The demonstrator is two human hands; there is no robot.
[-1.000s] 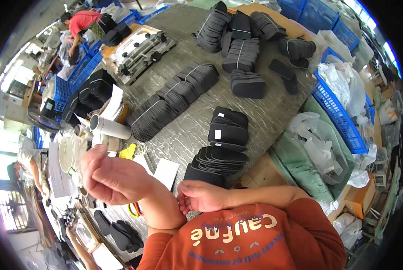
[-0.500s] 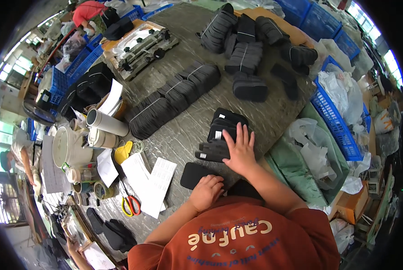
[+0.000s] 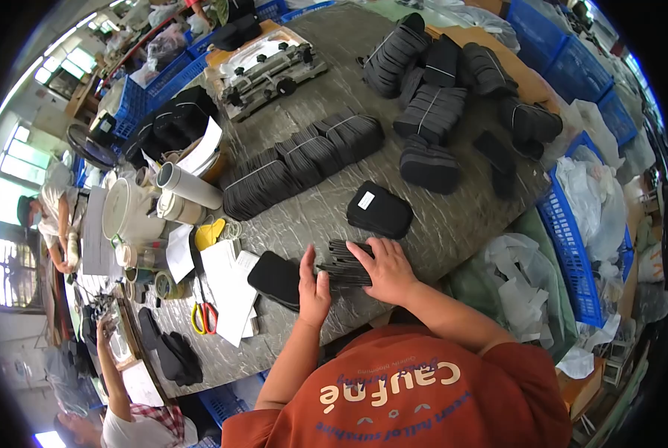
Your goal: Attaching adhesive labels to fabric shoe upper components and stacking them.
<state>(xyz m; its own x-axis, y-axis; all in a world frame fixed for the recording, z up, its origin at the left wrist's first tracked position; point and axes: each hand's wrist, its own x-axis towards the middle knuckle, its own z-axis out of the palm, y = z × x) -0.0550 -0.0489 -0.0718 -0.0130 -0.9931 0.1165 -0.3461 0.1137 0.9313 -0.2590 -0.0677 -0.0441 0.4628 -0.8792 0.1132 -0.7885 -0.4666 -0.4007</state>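
Note:
Between my hands is a small stack of thin black pads [image 3: 340, 270], its layered edges showing. My right hand [image 3: 388, 275] grips the right end of this stack, thumb toward it. On the stack's left side, my left hand [image 3: 314, 293] has its thumb and fingers apart, palm toward the pads; whether it touches them is hard to tell. A black pad pile [image 3: 274, 279] lies just left of my left hand. Beyond my hands sits another black pile with rounded corners [image 3: 382, 211], a white label [image 3: 366, 200] on its top.
A long row of banded black pads [image 3: 300, 160] lies farther off, with more bundles [image 3: 431, 112] at the back right. Scissors [image 3: 204, 317], papers [image 3: 225, 291] and a white tube [image 3: 190, 187] are on the left. A blue crate [image 3: 569, 239] stands right; a co-worker [image 3: 136, 418] is lower left.
My left hand has lifted off the near pad and opened beside the stack. My right hand has drawn nearer with several pads. The labelled pile now sits apart, beyond my hands. The view has shifted.

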